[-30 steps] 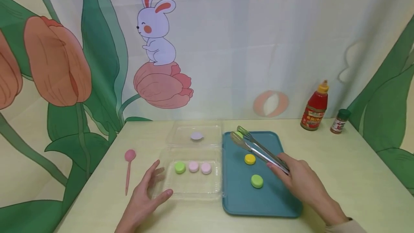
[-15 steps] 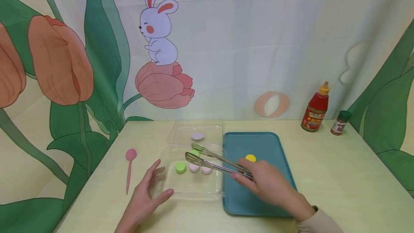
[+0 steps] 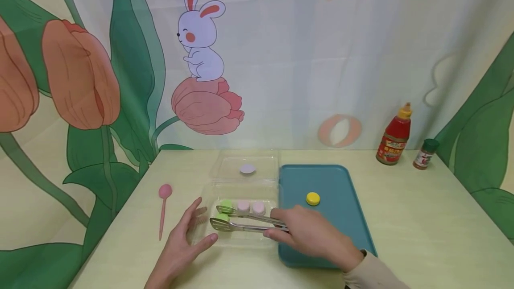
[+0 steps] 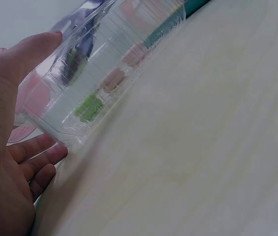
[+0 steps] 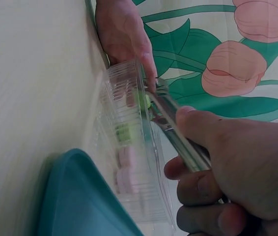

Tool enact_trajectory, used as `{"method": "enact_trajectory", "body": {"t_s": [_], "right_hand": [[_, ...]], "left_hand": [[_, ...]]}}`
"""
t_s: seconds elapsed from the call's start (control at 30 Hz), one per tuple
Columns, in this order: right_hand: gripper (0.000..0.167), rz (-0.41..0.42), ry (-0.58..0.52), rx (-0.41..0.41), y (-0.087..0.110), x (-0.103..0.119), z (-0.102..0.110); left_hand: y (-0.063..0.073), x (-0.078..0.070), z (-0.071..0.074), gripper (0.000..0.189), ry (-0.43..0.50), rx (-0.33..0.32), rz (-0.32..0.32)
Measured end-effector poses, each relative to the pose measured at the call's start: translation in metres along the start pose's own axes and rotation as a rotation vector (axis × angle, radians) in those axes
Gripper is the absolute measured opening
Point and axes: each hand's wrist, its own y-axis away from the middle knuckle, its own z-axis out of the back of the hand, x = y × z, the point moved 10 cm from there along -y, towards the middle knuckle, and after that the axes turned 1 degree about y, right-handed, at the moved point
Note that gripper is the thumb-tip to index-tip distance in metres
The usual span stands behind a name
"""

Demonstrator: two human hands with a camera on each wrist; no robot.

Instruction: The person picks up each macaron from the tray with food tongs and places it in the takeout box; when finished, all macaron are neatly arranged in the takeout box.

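My right hand grips metal tongs, whose slotted tips lie inside a clear plastic box. Between the tips is a green macaron. Just behind it in the box sits another green macaron, in a row with a pink macaron and a second pink macaron. At the box's left side rests my left hand, thumb and fingers spread; in the left wrist view its fingertips touch the box corner. A yellow macaron lies on the blue tray.
The box's open lid lies behind it, with a lilac oval on it. A pink spoon is at the left. A red sauce bottle and a green-capped spice jar stand at the back right. A printed curtain hangs behind.
My right hand has carried the tongs with a green macaron from the tray leftward, then down into the box. The left hand keeps its place.
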Motion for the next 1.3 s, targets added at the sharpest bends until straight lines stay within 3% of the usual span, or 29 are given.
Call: {"method": "enact_trajectory", "body": {"t_s": [0.47,0.9,1.13,1.3], "right_hand": [[0.035,-0.022,0.109,0.046,-0.012,0.016,-0.01],[0.028,-0.025,0.095,0.035,-0.01,0.014,-0.007],[0.038,-0.039,0.001,-0.032,-0.004,0.001,0.001],[0.038,-0.094,-0.105,-0.154,0.005,-0.011,0.019]], "left_hand": [[0.001,0.001,0.001,0.102,-0.014,-0.002,0.006],[0.0,-0.001,0.001,0.1,-0.002,0.0,-0.01],[-0.001,0.0,0.0,0.101,-0.006,-0.002,0.011],[0.0,0.0,0.0,0.1,-0.008,-0.005,0.009]]}}
